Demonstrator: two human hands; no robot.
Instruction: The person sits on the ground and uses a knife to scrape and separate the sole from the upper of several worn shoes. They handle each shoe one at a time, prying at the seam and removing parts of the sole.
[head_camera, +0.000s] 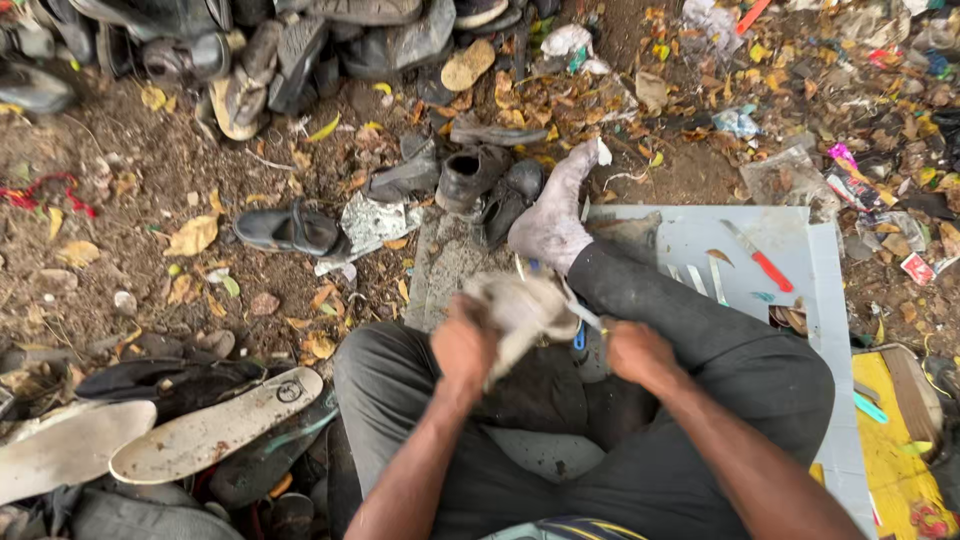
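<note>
Over the lap: a person sits cross-legged on the ground, both hands busy above dark trousers
Left hand (463, 347): fingers wrapped round a pale worn shoe (520, 310), holding it up between the knees
Right hand (637, 352): closed into a fist just right of the shoe; what it pinches cannot be made out
Foot (553, 215): dusty, resting on a grey board (780, 240)
Board: carries a red-handled knife (760, 258)
Left side: white insole (215, 433) lying on the dirt
Top: pile of old shoes (290, 50)
Beyond the foot: small black boot (470, 175)
</note>
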